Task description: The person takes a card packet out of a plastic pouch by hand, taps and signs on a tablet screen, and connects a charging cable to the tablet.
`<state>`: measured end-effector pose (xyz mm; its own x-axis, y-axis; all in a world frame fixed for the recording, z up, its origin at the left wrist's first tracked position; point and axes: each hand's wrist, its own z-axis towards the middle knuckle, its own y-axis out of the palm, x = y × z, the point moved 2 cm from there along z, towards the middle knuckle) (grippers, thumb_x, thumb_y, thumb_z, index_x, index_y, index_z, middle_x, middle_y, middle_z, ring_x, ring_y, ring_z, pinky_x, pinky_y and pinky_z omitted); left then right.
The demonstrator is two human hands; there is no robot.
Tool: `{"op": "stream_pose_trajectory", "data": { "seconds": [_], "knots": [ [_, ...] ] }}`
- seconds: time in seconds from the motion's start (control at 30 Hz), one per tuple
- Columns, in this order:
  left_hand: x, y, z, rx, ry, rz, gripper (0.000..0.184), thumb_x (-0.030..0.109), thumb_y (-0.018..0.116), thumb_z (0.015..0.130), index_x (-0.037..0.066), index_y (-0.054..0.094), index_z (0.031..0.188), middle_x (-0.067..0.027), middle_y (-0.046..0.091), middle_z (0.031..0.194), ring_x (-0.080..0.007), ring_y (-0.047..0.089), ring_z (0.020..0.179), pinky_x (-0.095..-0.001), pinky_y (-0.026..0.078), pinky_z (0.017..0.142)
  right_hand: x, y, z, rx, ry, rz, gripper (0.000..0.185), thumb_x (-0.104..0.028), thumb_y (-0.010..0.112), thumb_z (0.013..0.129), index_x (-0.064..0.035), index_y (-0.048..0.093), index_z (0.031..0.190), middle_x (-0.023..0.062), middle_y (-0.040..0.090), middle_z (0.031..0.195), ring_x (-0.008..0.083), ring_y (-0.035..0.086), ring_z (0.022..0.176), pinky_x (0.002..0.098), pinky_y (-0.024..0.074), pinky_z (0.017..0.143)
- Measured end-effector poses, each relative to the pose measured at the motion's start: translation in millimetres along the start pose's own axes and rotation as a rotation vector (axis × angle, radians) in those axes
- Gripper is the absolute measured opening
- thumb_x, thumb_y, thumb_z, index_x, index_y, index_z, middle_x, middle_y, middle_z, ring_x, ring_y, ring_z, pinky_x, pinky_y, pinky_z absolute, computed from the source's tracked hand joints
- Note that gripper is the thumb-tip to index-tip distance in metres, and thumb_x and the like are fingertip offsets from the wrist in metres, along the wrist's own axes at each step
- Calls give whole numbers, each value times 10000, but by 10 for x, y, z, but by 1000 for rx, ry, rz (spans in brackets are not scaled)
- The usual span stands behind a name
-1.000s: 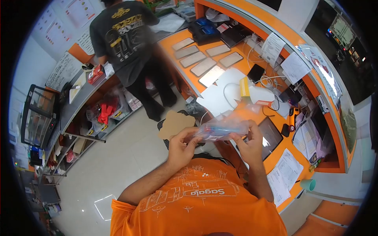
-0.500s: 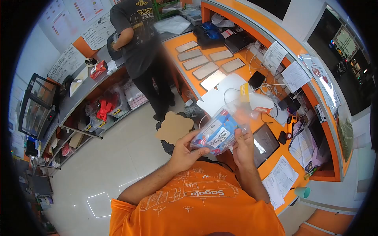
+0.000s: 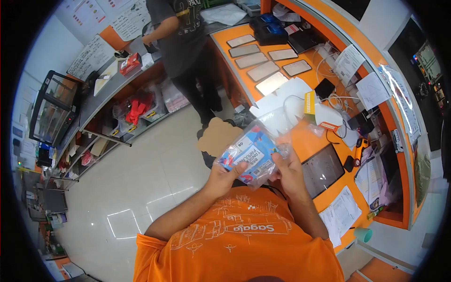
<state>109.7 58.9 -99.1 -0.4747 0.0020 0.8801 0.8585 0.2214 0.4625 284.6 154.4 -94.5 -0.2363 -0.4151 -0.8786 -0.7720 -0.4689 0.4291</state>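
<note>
A blue printed packet in a clear plastic bag is held in front of my chest, with a white label lettered in black facing up. My left hand grips its near left corner, thumb on top. My right hand pinches the right edge, fingers partly hidden beneath. Loose clear film stands up at the far side of the bag. Beyond it on the orange desk lie white sheets and a yellow-and-white box. A dark-screened tablet lies right of my right hand.
Several phone-sized flat slabs lie on the orange desk, beside a black-and-blue case. Papers and a green cup are at its near end. A brown cardboard piece lies ahead. Another person stands at the grey counter.
The packet is now tilted differently and slightly lower, with both hands still on it. The view has shifted, so the surroundings sit farther right. The other person's arm has moved a little.
</note>
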Motion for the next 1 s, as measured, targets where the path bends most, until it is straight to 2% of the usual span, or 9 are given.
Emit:
{"op": "stream_pose_trajectory", "data": {
  "seconds": [0.2,0.3,0.4,0.43,0.53,0.7,0.77,0.87,1.0],
  "knots": [
    [23,-49,-102,117,-11,-286,463,153,604,1000,17,428,1406,-119,589,1323,-215,589,1209,-398,499,1022,-111,-26,26,-170,-44,-194,476,-145,688,945,-40,471,1356,32,648,1029,64,620,777,219,502,625],
    [68,-72,-106,175,22,-387,466,187,579,1015,39,407,1422,-111,574,1344,-227,583,1228,-405,497,1029,-275,-98,-5,-226,114,-350,402,-74,720,903,-13,545,1260,40,659,1031,71,633,825,241,522,685],
    [84,-193,-82,239,73,-475,470,220,539,1033,48,378,1440,-103,557,1366,-230,572,1244,-413,492,1041,-327,-311,52,-224,47,-538,309,-55,715,897,24,589,1168,43,685,938,92,651,818,230,527,715],
    [70,-217,-90,264,65,-482,483,252,516,1041,58,358,1455,-105,543,1380,-238,568,1250,-420,486,1054,-358,-320,29,-165,63,-369,293,-29,713,884,26,600,1149,57,692,929,96,653,805,226,520,703],
    [50,-266,-96,290,95,-577,506,277,512,1040,76,338,1471,-102,529,1398,-243,555,1269,-420,479,1064,-379,-494,82,-104,-53,-311,290,-31,710,885,13,603,1151,69,698,929,92,655,796,221,512,682],
    [5,-309,-151,261,70,-559,533,323,507,1036,88,331,1481,-97,512,1425,-251,532,1298,-435,466,1076,-400,-927,171,106,-112,-229,316,-118,689,927,-8,582,1203,83,696,939,113,636,714,210,499,691],
    [8,-302,-184,270,65,-531,550,368,497,1031,83,345,1477,-93,514,1432,-250,529,1305,-433,457,1082,-435,-958,238,218,-154,-95,340,-144,677,941,-17,570,1237,89,696,935,124,632,711,213,499,686],
    [46,-349,-202,312,102,-508,585,446,478,1022,82,375,1468,-83,527,1436,-243,532,1308,-418,441,1092,-528,-652,271,361,-114,321,372,-140,655,953,-26,546,1290,102,698,955,143,650,768,242,508,678],
    [92,-434,-240,344,152,-509,587,480,453,1024,104,383,1469,-69,533,1432,-235,539,1299,-413,443,1084,-276,-658,243,50,69,174,354,-92,659,940,0,569,1269,107,699,978,163,664,825,276,516,690]
  ]
}}
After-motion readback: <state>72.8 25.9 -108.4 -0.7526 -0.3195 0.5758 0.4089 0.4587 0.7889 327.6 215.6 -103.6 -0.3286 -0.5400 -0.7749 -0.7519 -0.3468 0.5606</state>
